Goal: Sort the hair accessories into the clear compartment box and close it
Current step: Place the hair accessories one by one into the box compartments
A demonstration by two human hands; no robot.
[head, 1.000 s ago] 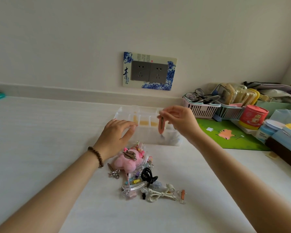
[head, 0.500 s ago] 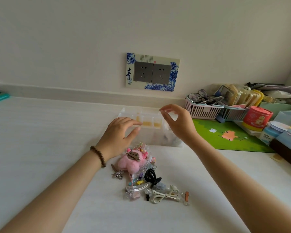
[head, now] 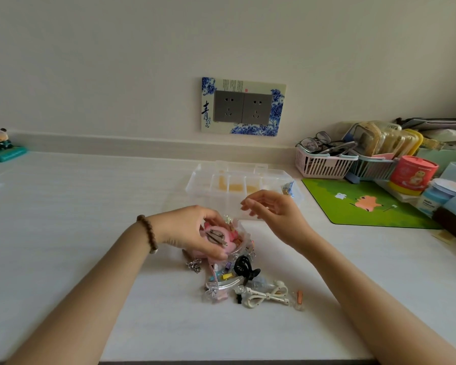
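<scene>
A wall socket plate point(head: 243, 106) bears the blue character 青. On the white bench point(head: 63, 219), the left hand point(head: 192, 230) fingers curl around a pink plush hair clip point(head: 219, 239). The right hand point(head: 274, 214) hovers empty, fingers loosely spread, with the clear compartment box point(head: 237, 185) lying open at its 12 o'clock.

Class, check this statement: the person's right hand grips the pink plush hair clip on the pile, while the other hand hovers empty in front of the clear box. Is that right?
Not quite. The head view shows the left hand gripping the pink plush hair clip; the right hand hovers empty in front of the clear box. The rest stands.
</scene>
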